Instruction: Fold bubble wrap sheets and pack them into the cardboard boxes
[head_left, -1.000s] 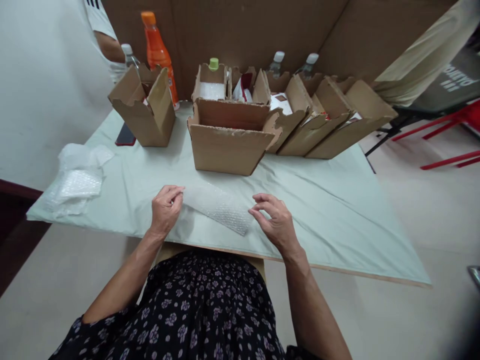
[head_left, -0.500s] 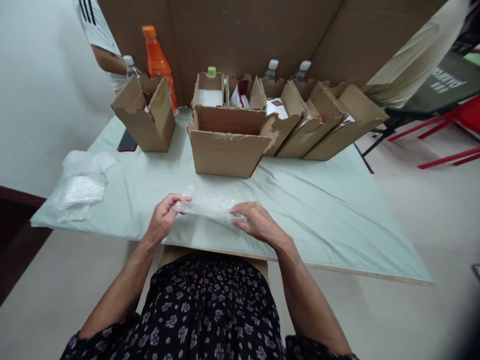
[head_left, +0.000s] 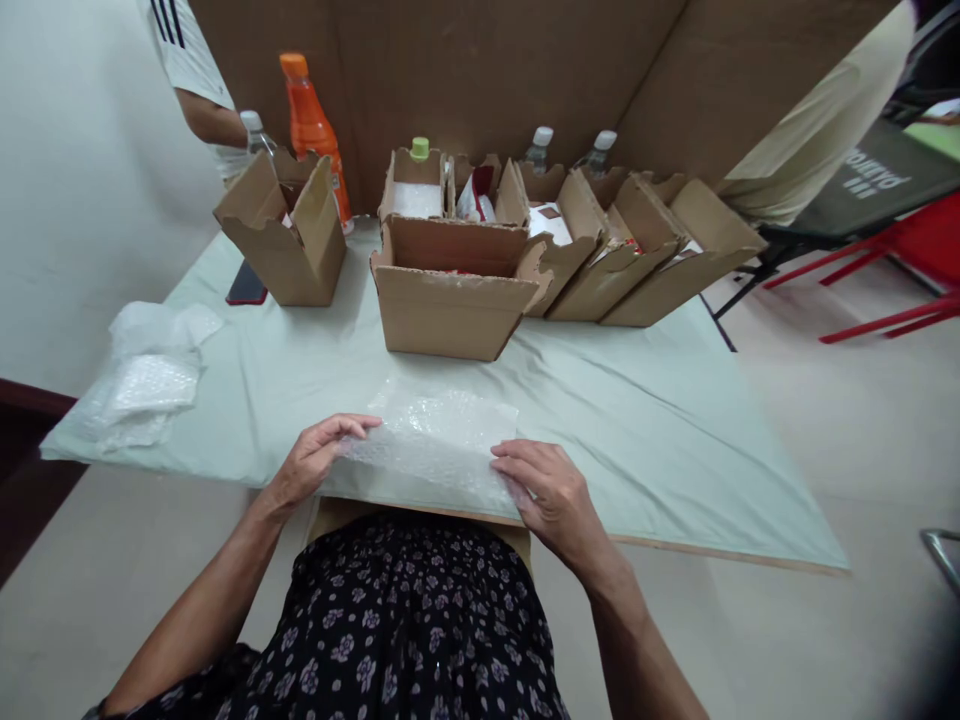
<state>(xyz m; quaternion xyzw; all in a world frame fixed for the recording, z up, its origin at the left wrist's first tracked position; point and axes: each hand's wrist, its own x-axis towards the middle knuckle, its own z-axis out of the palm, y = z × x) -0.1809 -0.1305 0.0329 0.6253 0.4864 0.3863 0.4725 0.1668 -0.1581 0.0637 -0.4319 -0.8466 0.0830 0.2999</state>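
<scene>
A clear sheet of bubble wrap (head_left: 435, 435) lies spread over the table's near edge, between both hands. My left hand (head_left: 319, 455) pinches its left side between thumb and fingers. At the right side, my right hand (head_left: 544, 490) grips the sheet, fingers on top and thumb toward me. Just beyond the sheet stands an open cardboard box (head_left: 446, 315), with something red barely visible inside.
A pile of bubble wrap (head_left: 154, 375) lies at the left table edge. Behind are a cardboard box (head_left: 296, 240), an orange bottle (head_left: 311, 125), a phone (head_left: 247, 284) and several filled boxes (head_left: 652, 250). A person's arm (head_left: 210, 118) shows behind a cardboard partition (head_left: 480, 70).
The bubble wrap has gone from a narrow, bunched strip to a wider, flatter sheet. Both hands have moved nearer to me and farther apart, still holding it.
</scene>
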